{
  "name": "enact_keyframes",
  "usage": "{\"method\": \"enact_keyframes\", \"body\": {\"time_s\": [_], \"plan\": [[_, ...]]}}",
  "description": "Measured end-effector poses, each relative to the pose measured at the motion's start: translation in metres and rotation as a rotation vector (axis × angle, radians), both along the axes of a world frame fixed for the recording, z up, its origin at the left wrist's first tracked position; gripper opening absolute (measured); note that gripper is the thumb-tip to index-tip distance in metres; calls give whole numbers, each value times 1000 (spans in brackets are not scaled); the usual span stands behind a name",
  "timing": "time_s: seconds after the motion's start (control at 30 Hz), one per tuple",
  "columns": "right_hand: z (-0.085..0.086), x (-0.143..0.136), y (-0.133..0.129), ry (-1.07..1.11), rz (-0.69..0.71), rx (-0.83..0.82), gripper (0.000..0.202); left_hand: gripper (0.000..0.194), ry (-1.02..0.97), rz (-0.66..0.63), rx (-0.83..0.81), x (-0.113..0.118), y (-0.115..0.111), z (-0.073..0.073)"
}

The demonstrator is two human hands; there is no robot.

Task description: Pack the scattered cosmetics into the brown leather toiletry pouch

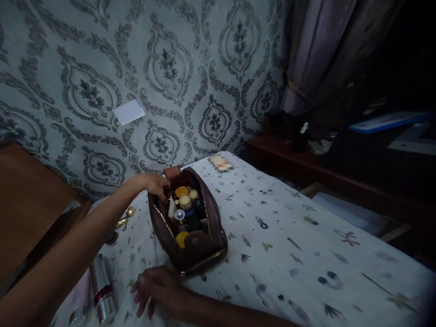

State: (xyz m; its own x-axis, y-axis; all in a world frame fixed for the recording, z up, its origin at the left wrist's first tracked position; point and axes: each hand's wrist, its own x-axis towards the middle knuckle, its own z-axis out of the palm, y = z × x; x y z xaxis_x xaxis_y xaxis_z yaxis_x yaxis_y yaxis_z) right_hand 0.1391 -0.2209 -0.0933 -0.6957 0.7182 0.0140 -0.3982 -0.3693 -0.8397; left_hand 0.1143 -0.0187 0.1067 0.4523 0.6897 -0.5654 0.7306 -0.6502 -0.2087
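A dark brown toiletry bag (220,218) lies unzipped on the patterned bedsheet, packed with small bottles and jars. Inside it I see a yellow-orange lid (181,191), a cream round cap (185,202), a clear faceted stopper (179,215) and a narrow white item (171,207). My left hand (157,185) reaches over the bag's far left rim, its fingers bent down into the opening beside the white item. Whatever those fingers pinch is hidden. Below the bag's near end, my right hand (163,290) hovers or rests over the sheet, palm down, fingers loosely apart and holding nothing.
To the left lie a silver bottle with a red band (102,290), a pinkish tube (80,295) and small gold items (121,222). A blurred flat item (221,163) sits at the bed's far end. A dark red shelf (272,150) borders the right.
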Motion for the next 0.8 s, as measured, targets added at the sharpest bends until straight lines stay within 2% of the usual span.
{"method": "enact_keyframes", "body": {"time_s": [0.2, 0.5, 0.67, 0.8], "plan": [[-2, -2, 1, 3, -1, -8, 81, 62, 30, -12, 46, -2, 8, -8], [3, 2, -1, 6, 6, -13, 81, 55, 125, 28, 123, 13, 3, -13], [2, 3, -1, 20, 10, 24, 79, 67, 160, 65, 144, 14, 4, -14], [0, 2, 0, 33, 17, 6, 79, 65, 187, 82, 144, 14, 8, -15]]}}
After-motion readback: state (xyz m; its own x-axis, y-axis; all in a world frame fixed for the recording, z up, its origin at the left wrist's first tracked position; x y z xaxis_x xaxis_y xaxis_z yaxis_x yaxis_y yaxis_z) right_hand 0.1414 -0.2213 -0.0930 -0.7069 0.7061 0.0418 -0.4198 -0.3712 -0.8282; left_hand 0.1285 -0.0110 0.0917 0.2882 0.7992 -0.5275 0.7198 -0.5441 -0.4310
